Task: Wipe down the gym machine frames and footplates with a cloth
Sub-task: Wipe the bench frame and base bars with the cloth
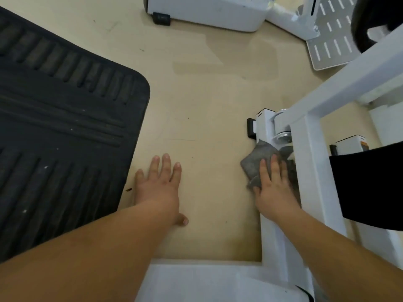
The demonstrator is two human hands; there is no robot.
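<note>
Nearest, a white frame point(270, 240) runs up the right side from a crossbar at the bottom edge. On it the right hand point(274, 192) presses a grey cloth point(257, 164), fingers straight and close together over the fabric. The left hand point(159, 184) lies flat on the beige floor point(207, 116), fingers straight and slightly apart. A black mat point(65, 127) lies just left of it. Farther off sit a second white base point(207, 12) and a slotted footplate point(331, 40).
</note>
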